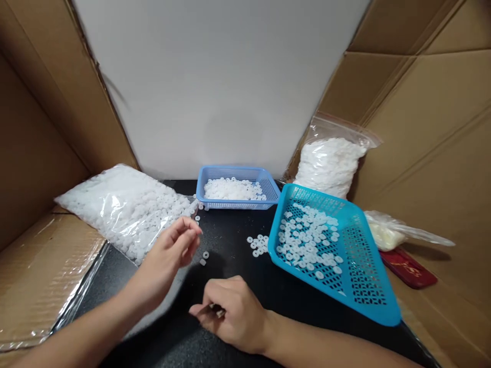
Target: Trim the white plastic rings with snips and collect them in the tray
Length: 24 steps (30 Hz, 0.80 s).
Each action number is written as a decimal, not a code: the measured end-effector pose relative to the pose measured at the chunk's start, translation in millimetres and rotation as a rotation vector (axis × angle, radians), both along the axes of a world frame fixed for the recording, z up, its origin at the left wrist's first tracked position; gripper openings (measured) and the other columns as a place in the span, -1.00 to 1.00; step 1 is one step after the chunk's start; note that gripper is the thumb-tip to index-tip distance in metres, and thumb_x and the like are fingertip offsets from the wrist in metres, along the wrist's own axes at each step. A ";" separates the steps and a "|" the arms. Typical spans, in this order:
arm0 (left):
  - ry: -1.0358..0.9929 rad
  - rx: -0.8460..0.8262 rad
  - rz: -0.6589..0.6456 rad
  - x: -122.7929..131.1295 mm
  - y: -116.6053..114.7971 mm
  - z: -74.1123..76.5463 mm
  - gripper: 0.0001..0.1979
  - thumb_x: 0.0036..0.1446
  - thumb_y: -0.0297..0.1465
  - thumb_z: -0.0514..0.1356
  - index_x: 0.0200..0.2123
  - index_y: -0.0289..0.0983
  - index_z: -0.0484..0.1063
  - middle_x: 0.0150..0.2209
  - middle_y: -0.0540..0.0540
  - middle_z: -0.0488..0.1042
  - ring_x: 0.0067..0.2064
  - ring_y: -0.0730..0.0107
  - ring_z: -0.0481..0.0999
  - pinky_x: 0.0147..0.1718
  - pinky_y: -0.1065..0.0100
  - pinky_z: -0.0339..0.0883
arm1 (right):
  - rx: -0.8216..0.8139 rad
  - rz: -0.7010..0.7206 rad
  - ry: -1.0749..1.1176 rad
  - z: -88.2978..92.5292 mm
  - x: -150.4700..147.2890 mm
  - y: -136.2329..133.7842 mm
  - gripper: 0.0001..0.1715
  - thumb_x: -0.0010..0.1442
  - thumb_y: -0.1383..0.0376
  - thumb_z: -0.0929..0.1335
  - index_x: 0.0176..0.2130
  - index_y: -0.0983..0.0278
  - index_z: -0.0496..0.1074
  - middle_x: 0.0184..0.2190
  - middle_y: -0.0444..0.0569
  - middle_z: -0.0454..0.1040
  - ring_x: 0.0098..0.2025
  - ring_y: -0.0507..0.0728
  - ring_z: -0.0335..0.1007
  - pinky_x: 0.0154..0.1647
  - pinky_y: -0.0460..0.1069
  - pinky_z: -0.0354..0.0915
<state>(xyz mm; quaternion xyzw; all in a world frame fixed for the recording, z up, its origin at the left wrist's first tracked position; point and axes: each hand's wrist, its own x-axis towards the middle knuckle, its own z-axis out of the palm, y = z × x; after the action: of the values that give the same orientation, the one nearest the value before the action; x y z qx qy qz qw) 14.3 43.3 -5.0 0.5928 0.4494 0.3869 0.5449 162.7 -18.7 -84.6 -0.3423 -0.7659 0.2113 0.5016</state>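
My left hand (172,248) is raised above the black table (180,327), beside a clear plastic bag (126,209) full of small white rings. Its fingers are curled in towards the thumb; whatever lies between them, if anything, is hidden. Two loose white rings (206,254) lie just to its right, one of them on its edge. Closer to me, my right hand (236,317) is closed in a fist. A small, partly hidden object (218,309) with a dull metallic look shows inside its curled fingers; I cannot make out its kind.
A blue-violet basket (238,205) with white rings stands at the back. At the right, a turquoise basket (368,309) holds more, with a loose cluster (259,245) beside it. Behind are a bag (330,163) of white material, a small bag (385,232), a red object (412,268) and cardboard walls (433,153).
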 end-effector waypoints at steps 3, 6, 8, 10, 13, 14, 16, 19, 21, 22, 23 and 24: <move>0.229 0.177 -0.024 17.6 44.9 8.9 -0.80 0.37 -0.38 0.04 -0.20 -0.28 0.45 -0.55 0.12 0.21 -0.54 0.48 0.21 -0.56 0.45 0.13 | -0.070 0.015 0.029 -4.5 -7.9 5.0 -0.45 0.45 0.05 0.24 -0.53 0.19 0.12 -0.65 -0.26 0.20 -0.64 -0.06 0.10 -0.61 -0.14 0.05; 0.361 0.248 -0.026 43.3 96.5 13.1 -0.81 0.40 -0.34 0.13 -0.11 -0.31 0.49 -0.35 -0.01 0.48 -0.39 0.39 0.47 -0.40 0.34 0.42 | -0.139 0.028 0.058 -3.4 -6.1 2.7 -0.46 0.47 0.05 0.22 -0.51 0.19 0.14 -0.66 -0.25 0.21 -0.63 -0.05 0.17 -0.60 -0.14 0.11; 0.452 0.282 -0.060 60.8 126.6 12.6 -0.72 0.36 -0.28 0.24 0.04 -0.29 0.48 -0.03 -0.15 0.55 -0.14 0.23 0.60 -0.18 0.14 0.55 | -0.153 0.097 0.061 -4.0 -4.2 -2.5 -0.49 0.46 0.03 0.23 -0.48 0.19 0.21 -0.64 -0.22 0.31 -0.61 -0.03 0.27 -0.56 -0.15 0.20; 0.533 0.324 -0.109 74.8 147.4 11.0 -0.67 0.35 -0.29 0.25 0.12 -0.27 0.45 0.10 -0.20 0.52 -0.01 0.13 0.59 -0.06 0.03 0.54 | -0.157 0.174 0.056 -6.2 -3.5 -8.6 -0.60 0.45 0.07 0.24 -0.39 0.20 0.32 -0.56 -0.17 0.45 -0.55 0.00 0.40 -0.49 -0.15 0.30; 0.628 0.420 -0.174 81.2 153.5 9.3 -0.67 0.35 -0.29 0.24 0.13 -0.24 0.46 0.14 -0.21 0.50 0.03 0.11 0.57 -0.02 0.00 0.53 | -0.162 0.232 0.059 -10.3 -4.9 -15.9 -0.77 0.44 0.19 0.23 -0.20 0.21 0.40 -0.42 -0.07 0.58 -0.44 0.04 0.52 -0.39 -0.13 0.40; 0.652 0.456 -0.190 78.0 148.2 8.8 -0.67 0.35 -0.29 0.24 0.13 -0.24 0.45 0.14 -0.21 0.50 0.04 0.11 0.57 -0.01 0.00 0.52 | -0.163 0.240 0.065 -11.2 -5.7 -17.3 -0.77 0.44 0.20 0.23 -0.19 0.22 0.40 -0.41 -0.06 0.59 -0.43 0.06 0.53 -0.38 -0.12 0.40; 0.693 0.521 -0.208 63.9 127.4 6.8 -0.70 0.35 -0.30 0.25 0.09 -0.26 0.47 0.12 -0.20 0.51 0.03 0.12 0.56 -0.01 0.00 0.51 | -0.164 0.253 0.081 -11.9 -7.5 -18.9 -0.71 0.46 0.17 0.22 -0.25 0.21 0.40 -0.45 -0.06 0.58 -0.45 0.07 0.52 -0.40 -0.11 0.38; 0.741 0.572 -0.247 32.4 78.5 -3.2 -0.88 0.28 -0.34 0.30 -0.28 -0.27 0.56 -0.15 -0.13 0.56 -0.12 0.20 0.56 -0.07 0.13 0.48 | -0.135 0.276 0.103 -10.5 -10.1 -20.8 -0.56 0.48 0.05 0.21 -0.36 0.20 0.39 -0.53 -0.09 0.55 -0.52 0.06 0.50 -0.46 -0.10 0.31; 0.766 0.567 -0.270 13.2 43.4 -15.7 -0.84 0.23 -0.33 0.32 -0.40 -0.23 0.56 -0.31 -0.08 0.52 -0.27 0.26 0.54 -0.19 0.25 0.45 | -0.107 0.296 0.105 -9.3 -11.6 -22.8 -0.51 0.48 0.03 0.21 -0.39 0.21 0.38 -0.53 -0.09 0.57 -0.52 0.06 0.51 -0.47 -0.11 0.28; 0.777 0.560 -0.265 5.6 27.7 -23.1 -0.86 0.22 -0.32 0.32 -0.39 -0.22 0.57 -0.34 -0.07 0.50 -0.31 0.27 0.53 -0.25 0.28 0.44 | -0.097 0.311 0.099 -9.0 -12.2 -23.8 -0.51 0.48 0.04 0.22 -0.40 0.21 0.38 -0.52 -0.08 0.59 -0.50 0.05 0.52 -0.47 -0.11 0.27; 0.788 0.552 -0.250 -0.3 14.1 -30.5 -0.88 0.23 -0.31 0.30 -0.34 -0.21 0.58 -0.34 -0.07 0.51 -0.32 0.27 0.53 -0.28 0.28 0.43 | -0.093 0.327 0.088 -8.9 -12.7 -24.5 -0.52 0.48 0.06 0.23 -0.41 0.22 0.39 -0.50 -0.07 0.60 -0.49 0.05 0.53 -0.46 -0.11 0.28; 0.794 0.546 -0.227 -4.7 3.0 -37.5 -0.88 0.26 -0.32 0.26 -0.31 -0.20 0.58 -0.32 -0.07 0.51 -0.32 0.27 0.53 -0.29 0.28 0.42 | -0.092 0.340 0.074 -9.2 -13.2 -25.0 -0.54 0.47 0.08 0.24 -0.41 0.22 0.39 -0.49 -0.06 0.61 -0.47 0.05 0.54 -0.45 -0.12 0.28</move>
<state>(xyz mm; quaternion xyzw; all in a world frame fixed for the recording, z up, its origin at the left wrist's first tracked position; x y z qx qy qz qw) 9.6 46.3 -42.5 0.8607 0.4372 0.1729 0.1953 149.5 -43.7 -93.8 -0.2222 -0.7833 0.3403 0.4703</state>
